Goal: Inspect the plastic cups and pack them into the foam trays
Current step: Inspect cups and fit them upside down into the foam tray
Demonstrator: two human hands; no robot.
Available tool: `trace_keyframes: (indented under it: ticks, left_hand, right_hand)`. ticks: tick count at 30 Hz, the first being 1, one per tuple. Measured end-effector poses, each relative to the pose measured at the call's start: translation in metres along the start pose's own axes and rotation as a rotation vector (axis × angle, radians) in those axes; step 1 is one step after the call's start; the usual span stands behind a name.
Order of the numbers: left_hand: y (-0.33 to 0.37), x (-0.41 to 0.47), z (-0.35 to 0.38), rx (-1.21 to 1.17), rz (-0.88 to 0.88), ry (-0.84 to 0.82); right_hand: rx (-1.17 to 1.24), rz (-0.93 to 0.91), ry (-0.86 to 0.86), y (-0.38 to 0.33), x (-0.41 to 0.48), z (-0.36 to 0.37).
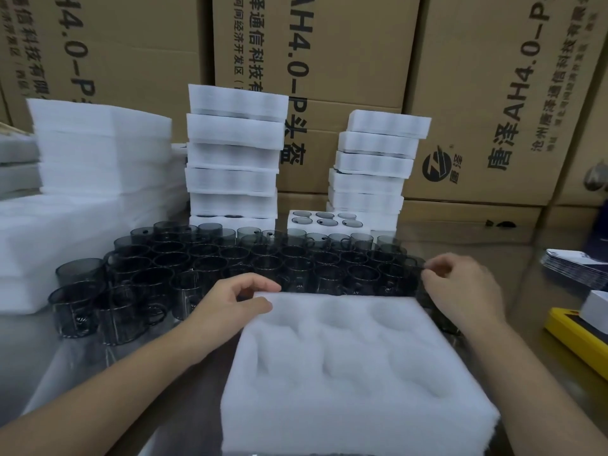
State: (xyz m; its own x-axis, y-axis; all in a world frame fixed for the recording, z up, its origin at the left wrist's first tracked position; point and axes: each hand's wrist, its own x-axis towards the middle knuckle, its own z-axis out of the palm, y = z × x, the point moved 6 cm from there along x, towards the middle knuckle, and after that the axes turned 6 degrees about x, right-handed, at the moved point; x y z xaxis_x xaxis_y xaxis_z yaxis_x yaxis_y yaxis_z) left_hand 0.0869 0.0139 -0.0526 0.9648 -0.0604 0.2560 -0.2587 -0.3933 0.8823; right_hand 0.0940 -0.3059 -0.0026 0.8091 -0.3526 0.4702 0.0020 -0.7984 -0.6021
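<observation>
Foam tray, 6 empty pockets, likely light and squashy: left hand pinches its far corner. Right hand curls at cups just beyond; grip unclear. Cups seem rigid, so lift by handles.

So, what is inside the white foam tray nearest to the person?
The white foam tray shows six round pockets in two rows, all without cups. The dark transparent plastic cups stand behind it. What lies under it is covered.
</observation>
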Motion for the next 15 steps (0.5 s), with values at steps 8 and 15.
trace_keyframes:
  ticks: [8, 15]
  left_hand:
    - [0.0, 0.001, -0.006, 0.04, -0.008, 0.057]
    - [0.001, 0.002, -0.006, 0.046, -0.006, 0.054]
  right_hand:
    - [-0.487, 0.234, -0.271, 0.022, -0.007, 0.01]
    - [-0.494, 0.226, -0.301, 0.029, -0.005, 0.012]
